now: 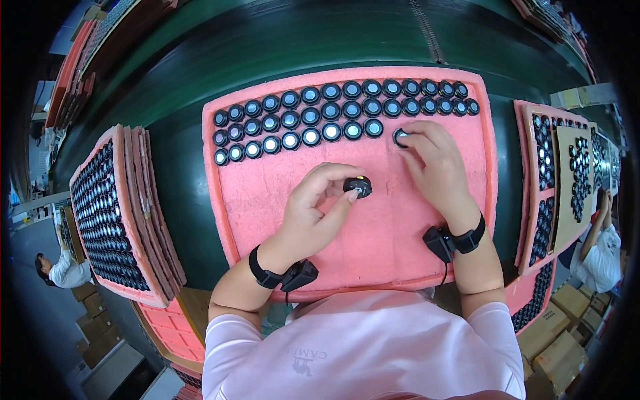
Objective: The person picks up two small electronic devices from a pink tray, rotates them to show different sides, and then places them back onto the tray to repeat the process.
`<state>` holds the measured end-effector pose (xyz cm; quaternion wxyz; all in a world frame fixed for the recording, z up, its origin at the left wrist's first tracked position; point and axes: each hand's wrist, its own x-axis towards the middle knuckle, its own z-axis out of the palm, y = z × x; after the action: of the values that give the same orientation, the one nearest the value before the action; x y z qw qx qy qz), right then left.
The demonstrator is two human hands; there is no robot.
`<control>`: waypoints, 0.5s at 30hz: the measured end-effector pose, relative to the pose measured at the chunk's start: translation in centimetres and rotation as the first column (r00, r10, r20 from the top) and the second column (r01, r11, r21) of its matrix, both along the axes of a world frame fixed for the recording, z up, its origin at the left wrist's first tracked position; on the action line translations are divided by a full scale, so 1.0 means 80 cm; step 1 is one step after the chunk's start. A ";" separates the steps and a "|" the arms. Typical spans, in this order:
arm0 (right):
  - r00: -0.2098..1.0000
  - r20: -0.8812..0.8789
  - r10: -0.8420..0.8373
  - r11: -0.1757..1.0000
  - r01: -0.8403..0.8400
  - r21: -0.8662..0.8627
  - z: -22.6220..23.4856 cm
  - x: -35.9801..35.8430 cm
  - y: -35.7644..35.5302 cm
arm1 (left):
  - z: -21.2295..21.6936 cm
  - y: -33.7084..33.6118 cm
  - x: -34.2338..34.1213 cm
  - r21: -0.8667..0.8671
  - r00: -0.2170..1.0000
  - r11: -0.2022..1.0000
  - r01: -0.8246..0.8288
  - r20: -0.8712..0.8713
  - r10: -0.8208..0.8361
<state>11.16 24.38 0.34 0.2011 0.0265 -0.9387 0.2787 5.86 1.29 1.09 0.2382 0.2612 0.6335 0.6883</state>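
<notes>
A pink foam sheet (373, 220) lies on the dark green table in front of me. Rows of small round black parts with pale glass centres (331, 110) fill its far half. My left hand (313, 213) holds one such black round part (358, 186) between thumb and fingertips above the bare foam. My right hand (433, 163) reaches to the end of the nearest row, its fingertips on another black round part (401, 137) resting on the foam. Both wrists wear black straps with small black devices.
A stack of pink foam sheets loaded with the same parts (110, 213) leans at my left. More filled sheets (553, 180) stand at my right. Cardboard boxes (560, 333) sit low right. Other people work at far left (63, 270) and far right (600, 247).
</notes>
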 end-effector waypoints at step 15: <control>0.989 0.129 0.067 0.934 -0.017 -0.356 0.032 0.012 0.009 | -0.004 0.031 -0.006 -0.224 0.985 0.963 0.153 -0.048 -0.167</control>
<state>12.11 25.13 2.91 0.1307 -0.0097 -0.8841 0.4486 5.40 3.79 0.73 0.2991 0.3064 0.6900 0.5835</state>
